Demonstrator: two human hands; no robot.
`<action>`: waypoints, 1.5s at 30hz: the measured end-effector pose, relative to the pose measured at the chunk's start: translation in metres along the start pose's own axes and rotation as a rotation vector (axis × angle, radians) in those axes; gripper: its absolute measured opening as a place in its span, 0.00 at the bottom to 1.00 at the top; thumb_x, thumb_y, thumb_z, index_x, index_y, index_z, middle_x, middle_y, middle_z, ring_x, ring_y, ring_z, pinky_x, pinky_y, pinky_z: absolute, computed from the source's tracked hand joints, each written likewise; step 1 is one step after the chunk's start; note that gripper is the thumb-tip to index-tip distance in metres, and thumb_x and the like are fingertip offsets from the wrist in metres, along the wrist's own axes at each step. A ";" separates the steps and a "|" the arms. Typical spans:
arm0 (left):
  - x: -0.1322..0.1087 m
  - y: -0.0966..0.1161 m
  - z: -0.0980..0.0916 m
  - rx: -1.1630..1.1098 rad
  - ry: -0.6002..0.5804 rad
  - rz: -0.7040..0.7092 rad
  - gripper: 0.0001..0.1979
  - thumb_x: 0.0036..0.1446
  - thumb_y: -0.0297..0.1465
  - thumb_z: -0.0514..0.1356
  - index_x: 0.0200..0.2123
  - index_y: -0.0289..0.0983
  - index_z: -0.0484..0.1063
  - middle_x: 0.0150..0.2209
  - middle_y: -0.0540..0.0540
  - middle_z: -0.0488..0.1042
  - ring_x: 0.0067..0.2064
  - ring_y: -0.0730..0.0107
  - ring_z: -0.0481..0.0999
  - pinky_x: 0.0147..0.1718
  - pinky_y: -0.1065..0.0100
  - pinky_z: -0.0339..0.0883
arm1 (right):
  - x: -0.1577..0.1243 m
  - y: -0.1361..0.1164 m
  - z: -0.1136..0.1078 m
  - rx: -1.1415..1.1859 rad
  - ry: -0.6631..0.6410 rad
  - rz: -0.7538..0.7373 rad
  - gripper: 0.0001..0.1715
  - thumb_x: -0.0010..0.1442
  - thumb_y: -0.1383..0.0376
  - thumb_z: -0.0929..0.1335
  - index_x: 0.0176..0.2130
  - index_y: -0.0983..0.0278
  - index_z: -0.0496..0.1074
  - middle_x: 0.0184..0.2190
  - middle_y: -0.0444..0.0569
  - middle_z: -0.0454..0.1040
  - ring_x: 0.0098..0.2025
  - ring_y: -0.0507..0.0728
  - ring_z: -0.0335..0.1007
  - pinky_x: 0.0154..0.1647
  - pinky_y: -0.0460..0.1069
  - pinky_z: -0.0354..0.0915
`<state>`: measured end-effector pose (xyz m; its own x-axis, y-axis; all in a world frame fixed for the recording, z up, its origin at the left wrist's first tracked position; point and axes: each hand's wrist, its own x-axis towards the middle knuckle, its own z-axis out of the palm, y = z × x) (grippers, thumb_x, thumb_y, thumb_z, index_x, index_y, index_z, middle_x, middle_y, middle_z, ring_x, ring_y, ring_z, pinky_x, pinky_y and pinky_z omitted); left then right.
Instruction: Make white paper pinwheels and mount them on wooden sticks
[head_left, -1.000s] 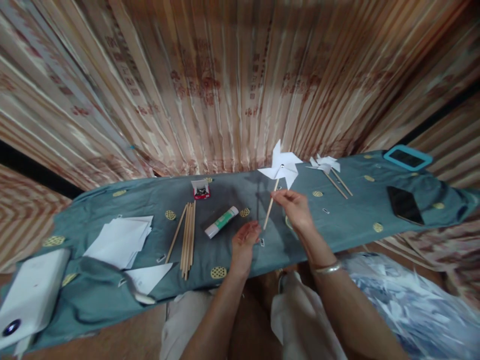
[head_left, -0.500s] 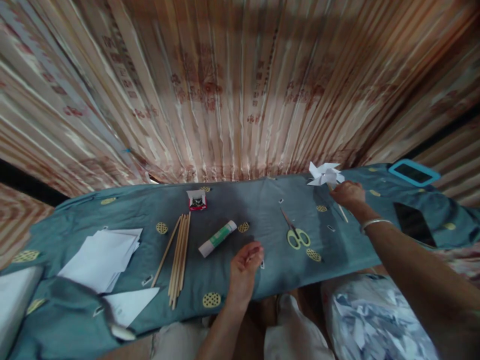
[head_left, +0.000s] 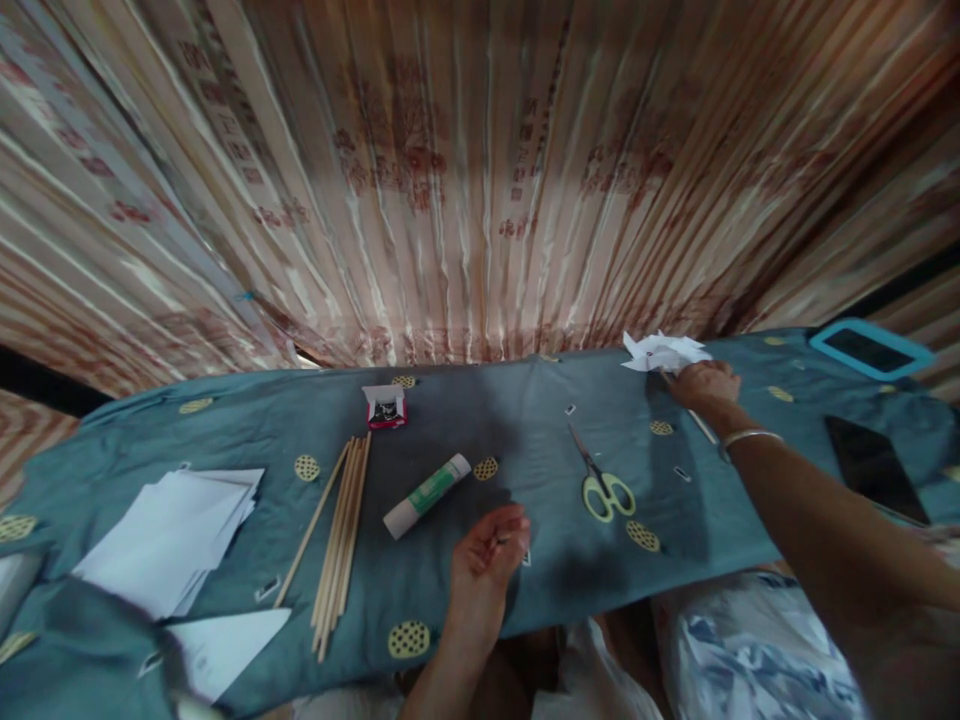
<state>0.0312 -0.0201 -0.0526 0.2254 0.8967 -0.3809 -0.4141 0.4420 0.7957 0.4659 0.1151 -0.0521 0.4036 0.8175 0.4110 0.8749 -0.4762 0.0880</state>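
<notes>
At the right back of the table, my right hand is closed round the wooden stick of a white paper pinwheel. The pinwheel's blades look low and flattened, and the stick's end pokes out below the hand. My left hand hovers near the front edge with its fingers curled together; what they hold, if anything, is too small to make out. Just left of it lies a glue stick with a green label. Scissors with pale green handles rest between the two hands.
Several wooden sticks, a small open red box and stacked white paper lie on the left. A blue-framed device and a black phone lie right. A plastic bag of scraps stands in front.
The pinwheel in my right hand has dipped, its blades now seen flatter. My left hand stays curled in nearly the same place. The view has shifted slightly to the right.
</notes>
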 end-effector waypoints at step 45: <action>-0.136 0.068 0.010 0.037 -0.225 0.057 0.21 0.40 0.52 0.66 0.24 0.39 0.80 0.22 0.42 0.73 0.25 0.62 0.73 0.27 0.60 0.67 | -0.272 -0.206 -0.111 0.752 0.021 -0.386 0.22 0.66 0.56 0.59 0.50 0.66 0.71 0.51 0.62 0.72 0.54 0.66 0.67 0.55 0.64 0.64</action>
<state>-0.0190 -0.1124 0.0575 0.3951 0.8910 -0.2238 -0.3998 0.3860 0.8313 0.1457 -0.0453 -0.0816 0.0408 0.8688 0.4935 0.8984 0.1843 -0.3986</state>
